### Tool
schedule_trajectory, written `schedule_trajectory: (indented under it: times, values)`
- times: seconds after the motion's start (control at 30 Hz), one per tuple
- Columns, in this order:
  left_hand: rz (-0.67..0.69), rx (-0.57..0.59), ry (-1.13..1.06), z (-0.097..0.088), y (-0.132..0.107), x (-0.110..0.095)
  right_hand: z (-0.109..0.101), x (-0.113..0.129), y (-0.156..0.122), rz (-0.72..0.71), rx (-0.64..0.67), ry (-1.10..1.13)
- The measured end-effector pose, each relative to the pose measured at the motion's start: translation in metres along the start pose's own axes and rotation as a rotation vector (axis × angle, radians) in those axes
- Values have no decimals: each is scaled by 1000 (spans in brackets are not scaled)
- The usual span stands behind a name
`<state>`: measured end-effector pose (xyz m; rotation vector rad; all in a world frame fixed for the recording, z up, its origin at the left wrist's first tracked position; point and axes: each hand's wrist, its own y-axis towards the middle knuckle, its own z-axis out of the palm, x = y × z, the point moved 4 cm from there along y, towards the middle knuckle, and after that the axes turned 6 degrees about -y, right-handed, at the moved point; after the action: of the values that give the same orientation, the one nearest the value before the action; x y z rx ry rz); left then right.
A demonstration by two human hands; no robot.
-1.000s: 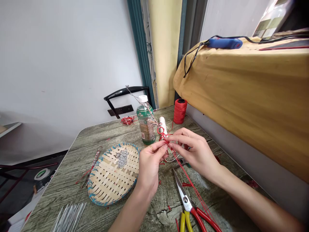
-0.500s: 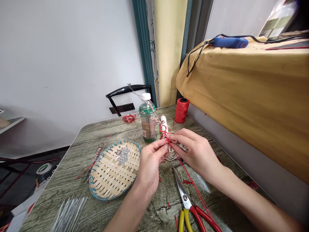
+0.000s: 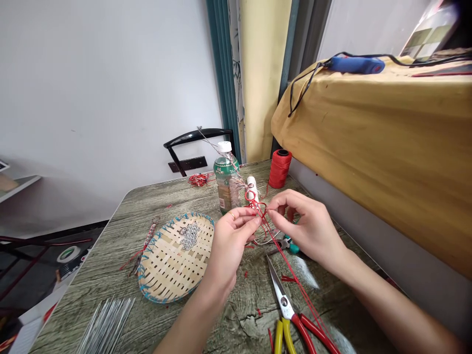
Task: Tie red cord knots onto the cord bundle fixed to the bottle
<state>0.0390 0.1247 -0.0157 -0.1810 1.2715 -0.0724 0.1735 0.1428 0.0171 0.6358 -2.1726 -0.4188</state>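
Observation:
Both of my hands meet above the middle of a grey wooden table (image 3: 110,275). My left hand (image 3: 230,243) pinches a knotted red cord (image 3: 258,209) that is wound on a thin metal wire (image 3: 217,147) slanting up to the left. My right hand (image 3: 308,228) pinches a strand of the same red cord just to the right of the knot. The cord's loose ends (image 3: 295,280) trail down towards me, over the scissors.
A round woven tray (image 3: 165,268) with small metal rings (image 3: 190,235) lies left of my hands. Behind them stand a green bottle (image 3: 224,179), a white spool (image 3: 251,186) and a red thread spool (image 3: 279,168). Scissors (image 3: 285,307), yellow-handled pliers (image 3: 280,337) and metal rods (image 3: 105,327) lie near the front edge.
My right hand has drawn slightly to the right and up, away from the left hand, with a strand of the cord. The left hand keeps its pinch on the knot.

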Motion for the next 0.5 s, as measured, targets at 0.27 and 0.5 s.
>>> schedule_trajectory:
  times: [0.27, 0.5]
  values:
    - [60, 93, 373, -7, 3, -12, -11, -2, 3, 194, 130, 521]
    - [265, 36, 433, -9, -3, -24, -13, -1, 3, 179, 132, 456]
